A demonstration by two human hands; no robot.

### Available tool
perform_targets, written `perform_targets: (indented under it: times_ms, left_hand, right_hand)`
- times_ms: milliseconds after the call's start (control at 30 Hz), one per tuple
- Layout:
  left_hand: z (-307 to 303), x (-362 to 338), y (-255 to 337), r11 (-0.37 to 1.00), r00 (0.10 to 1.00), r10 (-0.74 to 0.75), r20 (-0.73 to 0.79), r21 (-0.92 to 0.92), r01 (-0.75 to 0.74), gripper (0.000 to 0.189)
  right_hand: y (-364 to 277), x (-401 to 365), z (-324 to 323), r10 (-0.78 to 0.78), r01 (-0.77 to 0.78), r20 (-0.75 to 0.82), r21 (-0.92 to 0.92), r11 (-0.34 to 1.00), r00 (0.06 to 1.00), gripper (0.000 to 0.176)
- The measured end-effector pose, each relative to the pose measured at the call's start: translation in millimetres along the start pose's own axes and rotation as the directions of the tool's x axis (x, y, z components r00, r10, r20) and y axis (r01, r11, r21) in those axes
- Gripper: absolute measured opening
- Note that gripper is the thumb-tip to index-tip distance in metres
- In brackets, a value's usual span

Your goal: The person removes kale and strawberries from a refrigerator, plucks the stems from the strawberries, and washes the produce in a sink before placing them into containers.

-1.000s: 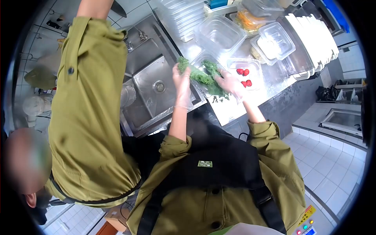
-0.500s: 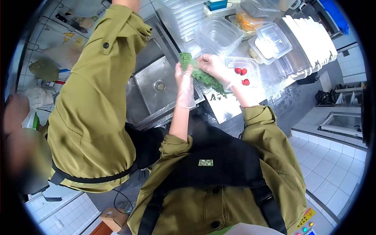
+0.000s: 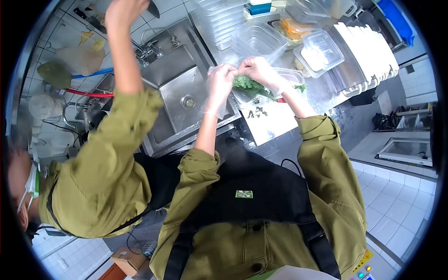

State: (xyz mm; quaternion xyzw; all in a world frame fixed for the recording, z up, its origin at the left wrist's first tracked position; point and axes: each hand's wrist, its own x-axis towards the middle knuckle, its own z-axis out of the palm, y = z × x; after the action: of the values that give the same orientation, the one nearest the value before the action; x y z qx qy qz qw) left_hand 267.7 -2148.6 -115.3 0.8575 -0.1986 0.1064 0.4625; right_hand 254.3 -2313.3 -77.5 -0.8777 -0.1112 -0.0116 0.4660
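Observation:
Both of my hands wear clear plastic gloves and meet over the counter. My left hand (image 3: 220, 86) is closed in a pinch, fingertips at the end of a curly kale leaf (image 3: 251, 86). Opposite it, my right hand (image 3: 259, 73) pinches the same end, nearly touching the left fingertips; the exact grip is partly hidden. The leaf's green part hangs below my fingers, over a clear plastic container (image 3: 242, 99). Small kale scraps (image 3: 258, 112) lie on a white board (image 3: 268, 126). Under my right wrist, a second clear container (image 3: 298, 74) shows a bit of kale and red.
A steel sink (image 3: 179, 100) is left of the board. Stacked clear containers (image 3: 215, 23), lidded tubs (image 3: 319, 53) and a row of white lids (image 3: 368, 53) line the counter. At left, a co-worker's raised arm (image 3: 126, 60) reaches past the sink toward a knife (image 3: 153, 8).
My hands have come together at the kale's end, and the leaf now hangs under them. More scraps show on the board. The co-worker's arm has swung left, uncovering the faucet.

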Motion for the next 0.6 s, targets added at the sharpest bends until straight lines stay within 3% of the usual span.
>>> perform_targets:
  times_ms: [67, 133, 267, 367, 433, 467, 500, 533, 600]
  left_hand:
    - [10, 2, 2, 0.996, 0.995, -0.061, -0.084, -0.069, 0.055, 0.004]
    - [20, 3, 5, 0.991, 0.976, -0.098, -0.195, -0.112, 0.077, 0.003]
    - [37, 6, 7, 0.944, 0.91, -0.295, -0.291, -0.234, 0.231, 0.005]
    - [42, 12, -10, 0.913, 0.867, -0.338, -0.367, -0.35, 0.208, 0.01]
    - [46, 17, -38, 0.868, 0.827, -0.411, -0.383, -0.442, 0.227, 0.013]
    - [42, 20, -44, 0.798, 0.828, -0.462, -0.319, -0.557, 0.23, 0.014]
    - [37, 20, -51, 0.713, 0.827, -0.505, -0.249, -0.66, 0.236, 0.015]
    - [34, 20, -57, 0.767, 0.857, -0.445, -0.258, -0.603, 0.217, 0.019]
    - [30, 16, -40, 0.85, 0.91, -0.372, -0.185, -0.462, 0.253, 0.021]
  right_hand:
    - [4, -2, 7, 0.129, -0.127, 0.003, 0.197, 0.972, 0.992, 0.009]
    - [8, -2, 16, 0.182, -0.153, -0.053, 0.35, 0.924, 0.982, 0.009]
    - [19, -5, 32, 0.241, -0.084, -0.195, 0.585, 0.807, 0.951, 0.01]
    - [28, -4, 35, 0.291, -0.053, -0.299, 0.608, 0.792, 0.909, 0.013]
    - [42, -13, 21, 0.212, 0.026, -0.344, 0.574, 0.818, 0.914, 0.017]
    - [45, -20, 10, 0.173, 0.065, -0.365, 0.555, 0.829, 0.915, 0.018]
    - [47, -28, -4, 0.066, 0.083, -0.381, 0.361, 0.929, 0.922, 0.021]
    - [44, -36, -19, -0.042, 0.109, -0.391, 0.15, 0.983, 0.919, 0.024]
    - [42, -41, -32, 0.253, -0.019, -0.422, 0.485, 0.874, 0.871, 0.023]
